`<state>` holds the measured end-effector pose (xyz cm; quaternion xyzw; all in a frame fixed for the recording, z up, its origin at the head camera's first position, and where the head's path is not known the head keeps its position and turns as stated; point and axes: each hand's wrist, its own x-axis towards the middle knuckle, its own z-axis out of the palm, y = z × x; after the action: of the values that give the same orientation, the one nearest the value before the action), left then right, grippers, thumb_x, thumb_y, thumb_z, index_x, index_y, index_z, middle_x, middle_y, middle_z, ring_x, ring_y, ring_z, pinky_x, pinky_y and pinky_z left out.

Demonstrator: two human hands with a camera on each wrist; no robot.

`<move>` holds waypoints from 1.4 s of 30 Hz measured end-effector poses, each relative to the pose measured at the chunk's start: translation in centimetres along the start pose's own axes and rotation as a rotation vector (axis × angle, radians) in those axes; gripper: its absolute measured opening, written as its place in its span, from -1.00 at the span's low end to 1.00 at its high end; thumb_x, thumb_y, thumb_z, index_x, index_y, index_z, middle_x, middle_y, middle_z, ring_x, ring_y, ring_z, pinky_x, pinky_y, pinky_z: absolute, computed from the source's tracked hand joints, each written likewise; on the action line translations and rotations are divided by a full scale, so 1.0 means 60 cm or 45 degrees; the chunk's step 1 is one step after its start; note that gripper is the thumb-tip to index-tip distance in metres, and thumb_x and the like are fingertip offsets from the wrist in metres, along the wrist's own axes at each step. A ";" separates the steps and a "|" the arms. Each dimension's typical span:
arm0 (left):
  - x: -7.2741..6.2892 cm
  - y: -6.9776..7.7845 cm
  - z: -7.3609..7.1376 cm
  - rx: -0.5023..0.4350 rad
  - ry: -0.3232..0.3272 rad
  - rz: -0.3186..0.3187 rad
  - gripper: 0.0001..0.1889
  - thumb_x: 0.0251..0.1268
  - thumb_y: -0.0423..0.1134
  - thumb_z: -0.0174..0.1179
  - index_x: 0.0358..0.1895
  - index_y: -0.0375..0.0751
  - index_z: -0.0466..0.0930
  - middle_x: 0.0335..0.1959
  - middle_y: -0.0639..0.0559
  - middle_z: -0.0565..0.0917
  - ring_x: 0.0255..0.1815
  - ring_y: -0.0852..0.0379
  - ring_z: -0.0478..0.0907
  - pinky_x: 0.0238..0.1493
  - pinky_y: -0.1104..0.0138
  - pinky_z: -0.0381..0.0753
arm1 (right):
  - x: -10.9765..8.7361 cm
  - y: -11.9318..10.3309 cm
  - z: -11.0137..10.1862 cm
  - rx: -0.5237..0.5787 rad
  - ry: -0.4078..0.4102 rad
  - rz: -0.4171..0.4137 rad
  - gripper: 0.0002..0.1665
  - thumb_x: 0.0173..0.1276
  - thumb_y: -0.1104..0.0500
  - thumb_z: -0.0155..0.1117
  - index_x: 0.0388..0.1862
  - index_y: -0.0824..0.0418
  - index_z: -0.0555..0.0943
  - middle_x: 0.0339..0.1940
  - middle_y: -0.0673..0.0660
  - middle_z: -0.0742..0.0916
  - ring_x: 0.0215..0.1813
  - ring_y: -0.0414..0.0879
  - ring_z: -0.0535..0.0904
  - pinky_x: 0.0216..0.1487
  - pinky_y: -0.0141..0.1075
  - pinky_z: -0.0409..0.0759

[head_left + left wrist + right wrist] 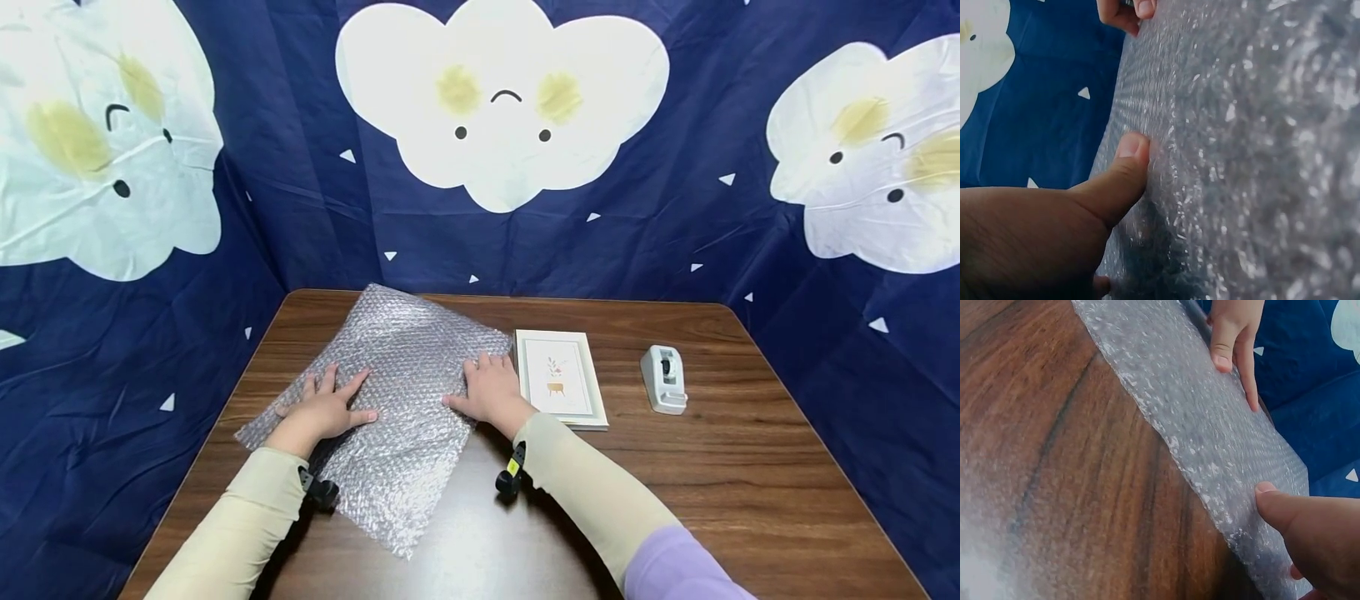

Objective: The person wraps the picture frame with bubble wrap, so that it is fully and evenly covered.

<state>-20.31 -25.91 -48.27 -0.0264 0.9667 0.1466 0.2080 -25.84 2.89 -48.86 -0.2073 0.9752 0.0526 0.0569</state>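
A sheet of bubble wrap lies spread at an angle over the left half of the table. My left hand rests on its left part with fingers spread. On the right edge of the sheet my right hand lies with its fingers extended, close beside a framed picture with a plant-and-pot drawing. In the left wrist view the left thumb touches the bubble wrap. The right wrist view shows the right thumb on the sheet near its edge.
A white tape dispenser stands on the right side of the brown wooden table. Behind and on both sides hangs a dark blue cloth with white clouds. The table's back edge runs just beyond the sheet's far corner.
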 end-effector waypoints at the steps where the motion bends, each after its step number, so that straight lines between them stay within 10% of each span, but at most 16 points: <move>1: 0.000 -0.001 -0.002 0.000 0.002 0.012 0.06 0.21 0.51 0.08 0.67 0.16 -0.14 0.61 -0.39 -0.38 0.52 -0.61 -0.50 0.00 -0.74 -0.20 | 0.000 -0.001 0.000 0.001 -0.002 0.007 0.10 0.30 -0.66 -0.14 0.56 0.05 0.32 0.48 0.24 0.44 0.49 0.25 0.31 0.53 0.11 0.16; 23: 0.032 -0.035 -0.029 0.029 0.024 0.225 0.03 0.22 0.50 0.10 0.65 0.11 -0.03 0.62 -0.40 -0.30 0.54 -0.60 -0.41 0.04 -0.73 -0.20 | -0.017 -0.022 0.006 0.051 0.063 0.077 0.07 0.30 -0.65 -0.10 0.37 0.17 0.43 0.23 0.26 0.50 0.31 0.15 0.43 0.23 0.04 0.52; 42: 0.013 -0.035 -0.024 0.058 0.045 0.175 0.07 0.19 0.53 0.09 0.65 0.07 -0.03 0.61 -0.43 -0.25 0.53 -0.62 -0.36 0.04 -0.72 -0.12 | -0.012 -0.017 0.011 0.091 0.074 0.070 0.09 0.25 -0.67 -0.05 0.36 0.16 0.43 0.27 0.32 0.47 0.33 0.16 0.40 0.16 -0.04 0.57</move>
<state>-21.37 -28.30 -47.91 0.0421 0.9729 0.1379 0.1808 -24.70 2.36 -49.52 -0.1798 0.9830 0.0134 0.0346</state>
